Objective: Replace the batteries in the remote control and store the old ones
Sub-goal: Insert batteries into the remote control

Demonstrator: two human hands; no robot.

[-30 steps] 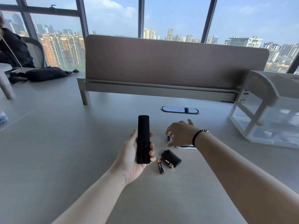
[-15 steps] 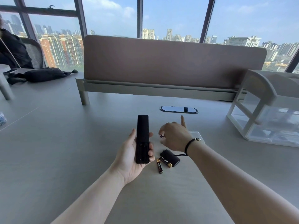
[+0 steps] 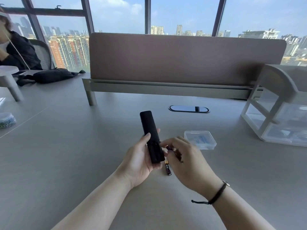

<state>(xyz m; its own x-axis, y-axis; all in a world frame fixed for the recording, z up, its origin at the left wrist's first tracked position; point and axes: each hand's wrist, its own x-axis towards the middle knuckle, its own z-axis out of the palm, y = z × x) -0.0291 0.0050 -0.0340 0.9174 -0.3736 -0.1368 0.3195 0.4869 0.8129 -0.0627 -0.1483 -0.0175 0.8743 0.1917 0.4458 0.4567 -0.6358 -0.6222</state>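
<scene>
My left hand holds a slim black remote control above the grey desk, back side up, with its battery compartment open at the near end. My right hand is right beside that compartment and pinches a dark battery between its fingertips. A black-and-gold battery lies on the desk just below the remote. My right hand hides the black battery cover and anything else under it. A small clear plastic box sits on the desk just beyond my right hand.
A white drawer organiser stands at the right. A brown divider panel runs across the back, with an oval cable port before it. At far left are a black bag, a seated person and a round container.
My right hand left the clear box and came back toward the remote with a battery in its fingers. The remote tilted slightly. The box is now uncovered; the cover is now hidden.
</scene>
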